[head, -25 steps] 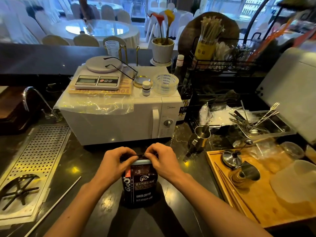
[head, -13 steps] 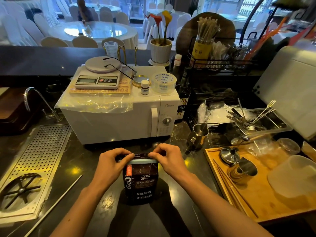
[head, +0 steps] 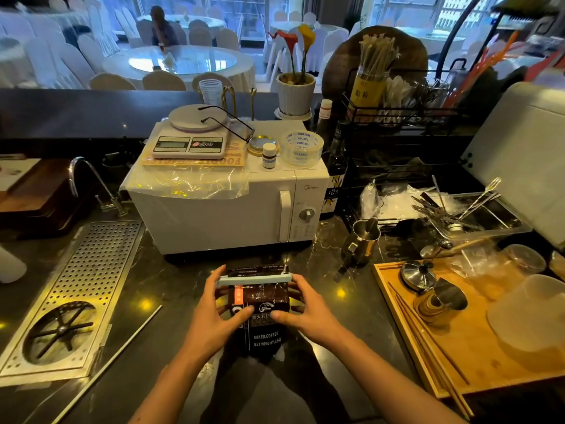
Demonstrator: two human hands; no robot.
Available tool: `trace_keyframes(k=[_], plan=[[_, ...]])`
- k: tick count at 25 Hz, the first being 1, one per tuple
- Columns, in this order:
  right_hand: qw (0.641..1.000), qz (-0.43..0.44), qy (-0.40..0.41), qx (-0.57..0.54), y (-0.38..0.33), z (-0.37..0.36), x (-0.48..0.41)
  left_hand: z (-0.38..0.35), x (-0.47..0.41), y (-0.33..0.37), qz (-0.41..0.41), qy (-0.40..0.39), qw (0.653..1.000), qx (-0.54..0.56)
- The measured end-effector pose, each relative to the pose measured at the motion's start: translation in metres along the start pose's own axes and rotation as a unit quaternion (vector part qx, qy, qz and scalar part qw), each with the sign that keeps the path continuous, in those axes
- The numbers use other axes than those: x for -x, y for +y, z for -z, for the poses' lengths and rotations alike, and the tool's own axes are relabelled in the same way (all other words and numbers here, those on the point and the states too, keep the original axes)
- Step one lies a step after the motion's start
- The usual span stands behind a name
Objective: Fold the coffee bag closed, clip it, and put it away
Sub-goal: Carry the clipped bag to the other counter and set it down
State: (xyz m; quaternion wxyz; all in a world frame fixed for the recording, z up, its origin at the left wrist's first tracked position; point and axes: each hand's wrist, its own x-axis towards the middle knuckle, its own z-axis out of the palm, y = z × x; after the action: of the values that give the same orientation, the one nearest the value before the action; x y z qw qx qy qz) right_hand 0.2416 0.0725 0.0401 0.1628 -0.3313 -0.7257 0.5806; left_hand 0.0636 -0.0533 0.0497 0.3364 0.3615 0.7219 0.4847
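Gripping: your left hand and right hand have dropped from the fold and now curl around the coffee bag, standing on the counter between them.
Clip: beyond your fingertips, seated across the folded top.
Meaning: closing looks done; only stowing remains.
Ahead: microwave just behind the bag.

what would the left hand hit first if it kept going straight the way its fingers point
Probably the microwave: the left hand, on the coffee bag, points away over bare counter towards its front, though depth is uncertain.
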Motion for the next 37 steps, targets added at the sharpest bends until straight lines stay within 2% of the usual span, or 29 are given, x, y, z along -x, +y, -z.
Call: trace_keyframes(k=[4, 7, 13, 22, 25, 30, 37], plan=[[0.999, -0.017, 0.03, -0.004, 0.01, -0.015, 0.008, 0.0, 0.003, -0.015, 0.023, -0.019, 0.998, -0.051], [0.996, -0.01, 0.08, 0.024, 0.009, -0.022, 0.01, -0.002, 0.007, -0.011, -0.005, -0.015, 0.997, -0.081], [0.993, 0.012, 0.121, 0.012, -0.007, -0.017, 0.016, 0.004, 0.006, 0.01, -0.059, -0.004, 0.994, -0.089], [0.962, 0.065, 0.266, -0.003, -0.087, 0.013, 0.03, 0.017, -0.01, 0.088, -0.17, -0.022, 0.985, -0.019], [0.937, 0.086, 0.339, -0.001, -0.111, 0.026, 0.051, 0.007, -0.012, 0.121, -0.211, -0.039, 0.977, 0.02], [0.868, 0.104, 0.486, -0.005, -0.139, 0.055, 0.122, -0.04, 0.004, 0.179, -0.276, -0.15, 0.946, 0.08], [0.771, 0.123, 0.625, 0.001, -0.139, 0.091, 0.274, -0.135, 0.106, 0.241, -0.344, -0.277, 0.889, 0.118]])
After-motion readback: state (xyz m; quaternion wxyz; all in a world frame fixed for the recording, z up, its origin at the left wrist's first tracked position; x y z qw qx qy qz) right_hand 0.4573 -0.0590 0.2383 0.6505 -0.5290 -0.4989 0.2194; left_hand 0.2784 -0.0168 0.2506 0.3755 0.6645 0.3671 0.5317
